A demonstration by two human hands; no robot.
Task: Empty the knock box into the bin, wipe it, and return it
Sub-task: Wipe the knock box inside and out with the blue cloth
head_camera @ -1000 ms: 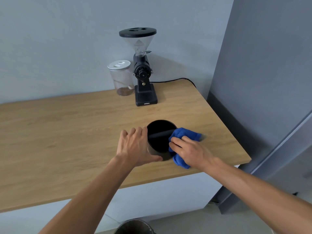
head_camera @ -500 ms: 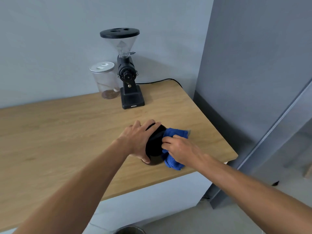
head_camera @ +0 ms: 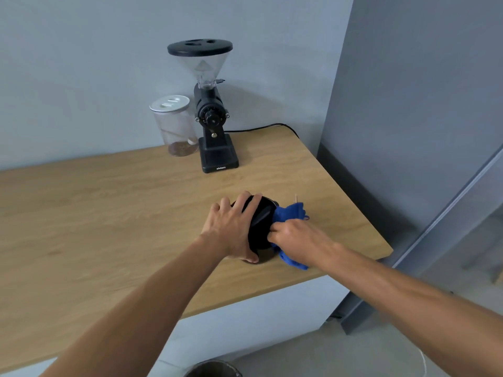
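Note:
The black knock box (head_camera: 260, 229) rests on the wooden counter (head_camera: 109, 219), tipped so its mouth faces right. My left hand (head_camera: 231, 229) wraps over its top and left side and holds it. My right hand (head_camera: 295, 239) grips a crumpled blue cloth (head_camera: 290, 213) and presses it against the box's opening. The cloth sticks out above and below that hand. The rim of a dark bin (head_camera: 213, 370) shows on the floor at the bottom edge of the view.
A black coffee grinder (head_camera: 212, 115) with a clear hopper stands at the back of the counter, beside a clear lidded jar (head_camera: 174, 126) holding some grounds. Its cable (head_camera: 261, 127) trails right. A grey wall panel (head_camera: 408, 104) borders the counter's right edge.
The knock box has gone from upright to tipped on its side. My left hand has slid over its top, and my right hand has pushed the cloth against the opening.

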